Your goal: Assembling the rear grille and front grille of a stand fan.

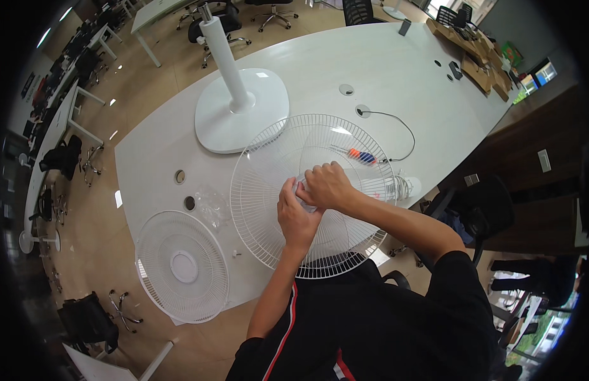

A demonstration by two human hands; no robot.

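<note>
A white wire fan guard (pixel 243 238) stands tilted at the table's near edge, in front of my body, with clear fan blades (pixel 269 171) within its round. Both my hands meet at its middle. My left hand (pixel 297 213) is closed around the side of a pale hub piece (pixel 304 204). From above, my right hand (pixel 329 185) grips the same piece, its fingers curled over it. Much of the hub is hidden under my fingers. A screwdriver (pixel 362 156) with an orange and blue handle lies beyond my right hand, seen through the wires.
A white fan stand (pixel 228 70) rises from its base (pixel 209 120) on the far left tabletop. Another wire guard (pixel 158 254) lies at the left edge, near crumpled clear plastic (pixel 212 209). A black cable (pixel 412 133) curves at right; cardboard (pixel 475 57) sits at the far right.
</note>
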